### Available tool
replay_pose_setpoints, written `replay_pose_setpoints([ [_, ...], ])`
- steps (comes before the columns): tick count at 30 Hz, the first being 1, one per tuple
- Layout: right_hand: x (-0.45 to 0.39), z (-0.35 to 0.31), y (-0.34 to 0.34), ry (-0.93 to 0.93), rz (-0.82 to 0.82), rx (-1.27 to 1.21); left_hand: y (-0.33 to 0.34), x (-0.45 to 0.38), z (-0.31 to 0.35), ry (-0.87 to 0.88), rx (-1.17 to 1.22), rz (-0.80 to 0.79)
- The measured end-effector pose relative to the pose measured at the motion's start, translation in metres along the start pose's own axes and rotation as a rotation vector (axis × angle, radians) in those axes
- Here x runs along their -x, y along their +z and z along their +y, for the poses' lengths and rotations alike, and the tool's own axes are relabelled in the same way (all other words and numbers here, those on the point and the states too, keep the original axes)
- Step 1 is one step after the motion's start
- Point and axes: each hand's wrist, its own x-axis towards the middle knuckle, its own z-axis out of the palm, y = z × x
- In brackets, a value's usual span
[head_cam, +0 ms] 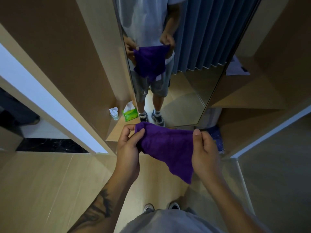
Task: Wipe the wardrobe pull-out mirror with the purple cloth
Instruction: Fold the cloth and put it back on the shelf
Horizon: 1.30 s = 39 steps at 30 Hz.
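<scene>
Below the mirror (193,78), the left hand (128,147) pinches one top corner of the purple cloth (168,148); the right hand (204,152) pinches the other, holding it spread in midair before the glass.

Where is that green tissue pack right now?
In the head view the green tissue pack sits on the wardrobe's bottom shelf, left of the mirror, beside a small white cup.

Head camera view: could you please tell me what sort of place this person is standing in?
Probably a bedroom or dressing area at a built-in wardrobe: a tall pull-out mirror stands between tan wardrobe panels, reflecting a blue curtain, and there is pale wood flooring underfoot.
</scene>
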Motion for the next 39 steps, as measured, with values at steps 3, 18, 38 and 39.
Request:
replay_pose_setpoints([
  [3,-0.003,-0.002,0.002,0.168,-0.070,-0.094,-0.007,-0.002,-0.002,-0.057,-0.046,0.075],
  [18,0.001,-0.018,0.013,0.656,-0.246,-0.841,-0.023,0.026,-0.078,-0.968,0.104,-0.126],
  [38,0.020,0.034,-0.006,0.300,-0.189,-0.270,0.028,0.005,-0.036,-0.229,-0.021,-0.223],
  [39,0.019,0.036,-0.007,0.314,-0.189,-0.262,0.030,0.004,-0.035,-0.174,-0.087,-0.195],
])
